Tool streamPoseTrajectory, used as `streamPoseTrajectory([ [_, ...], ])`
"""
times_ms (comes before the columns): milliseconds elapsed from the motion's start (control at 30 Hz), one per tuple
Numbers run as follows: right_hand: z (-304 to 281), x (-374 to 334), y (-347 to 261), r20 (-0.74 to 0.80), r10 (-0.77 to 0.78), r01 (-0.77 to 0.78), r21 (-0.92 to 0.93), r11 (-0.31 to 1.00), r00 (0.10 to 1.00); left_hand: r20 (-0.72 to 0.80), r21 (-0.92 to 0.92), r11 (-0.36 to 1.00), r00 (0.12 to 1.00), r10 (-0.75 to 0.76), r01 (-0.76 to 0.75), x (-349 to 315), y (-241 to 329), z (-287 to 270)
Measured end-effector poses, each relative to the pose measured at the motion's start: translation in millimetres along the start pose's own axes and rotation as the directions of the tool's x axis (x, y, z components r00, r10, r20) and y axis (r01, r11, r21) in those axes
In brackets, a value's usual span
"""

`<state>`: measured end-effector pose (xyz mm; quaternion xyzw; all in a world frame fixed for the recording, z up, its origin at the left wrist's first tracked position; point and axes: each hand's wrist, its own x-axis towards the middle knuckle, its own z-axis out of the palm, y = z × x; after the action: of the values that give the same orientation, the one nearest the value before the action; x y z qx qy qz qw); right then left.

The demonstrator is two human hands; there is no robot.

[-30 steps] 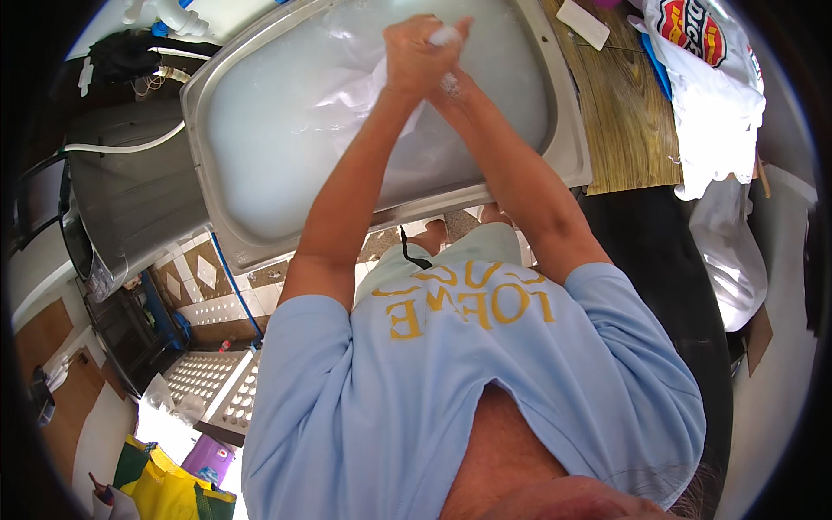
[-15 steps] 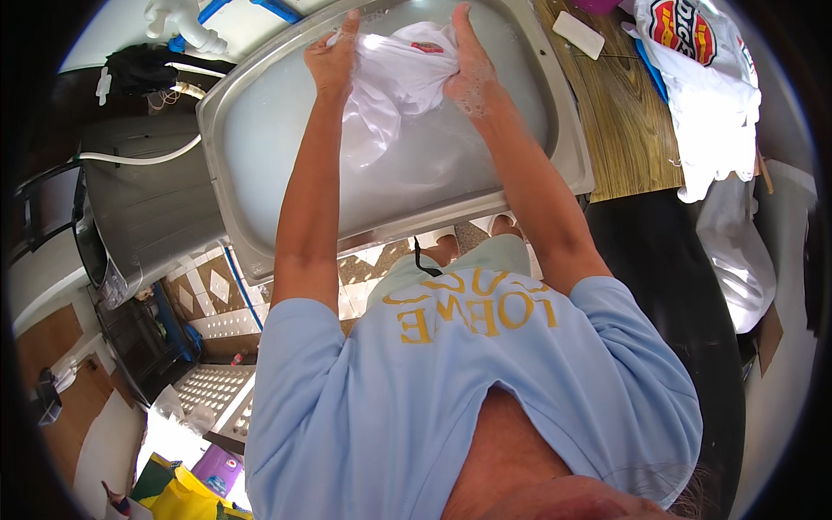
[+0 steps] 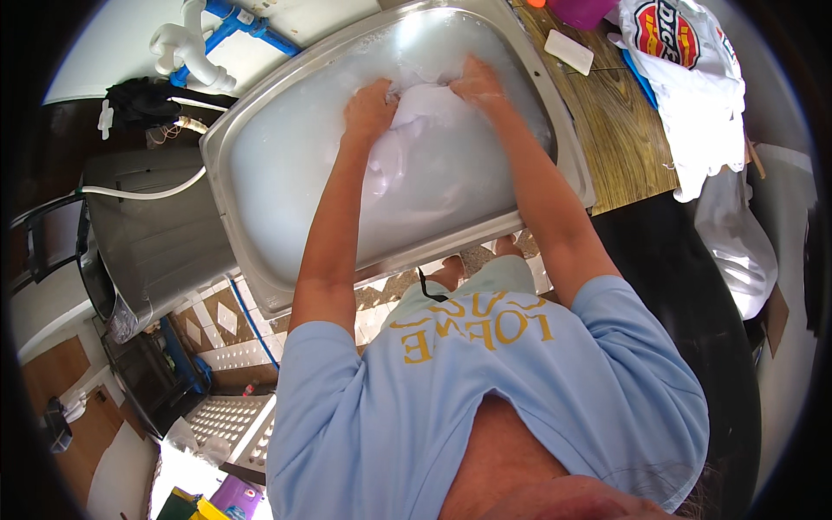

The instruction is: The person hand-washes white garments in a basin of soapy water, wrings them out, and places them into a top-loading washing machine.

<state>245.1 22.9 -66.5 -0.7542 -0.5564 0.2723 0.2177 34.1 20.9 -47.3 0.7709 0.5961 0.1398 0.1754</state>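
Observation:
A soaked white garment (image 3: 425,113) lies partly under cloudy, soapy water in a wide metal sink (image 3: 563,130). At the garment's left side, my left hand (image 3: 373,106) has its fingers curled onto the fabric, their tips under the water. My right hand (image 3: 479,82) grips the opposite side, also with fingertips dipped in. Between the two hands a wet bulge of cloth rises to the surface, while its lower folds show dimly through the water.
Right of the sink is a wood-patterned counter (image 3: 620,130) with a white bar-shaped block (image 3: 569,52), a purple container (image 3: 582,10) and a printed white shirt (image 3: 693,95) hanging over its edge. Blue pipes (image 3: 230,35) and a black cloth (image 3: 143,102) are at the upper left.
Both hands have lowered the white garment from above the water into it. The red patch seen on the fabric before is now out of sight.

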Motion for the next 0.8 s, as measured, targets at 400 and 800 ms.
streamPoseTrajectory([
  [400, 4, -5, -28, 0.33, -0.12, -0.348, 0.917, -0.196, 0.936, 0.062, -0.995, -0.08, 0.998, -0.025, 0.059, 11, 77, -40],
  [800, 5, -32, -52, 0.191, -0.028, -0.168, 0.916, 0.364, 0.981, -0.385, -0.544, 0.83, 0.915, -0.118, -0.123, 58, 73, 18],
])
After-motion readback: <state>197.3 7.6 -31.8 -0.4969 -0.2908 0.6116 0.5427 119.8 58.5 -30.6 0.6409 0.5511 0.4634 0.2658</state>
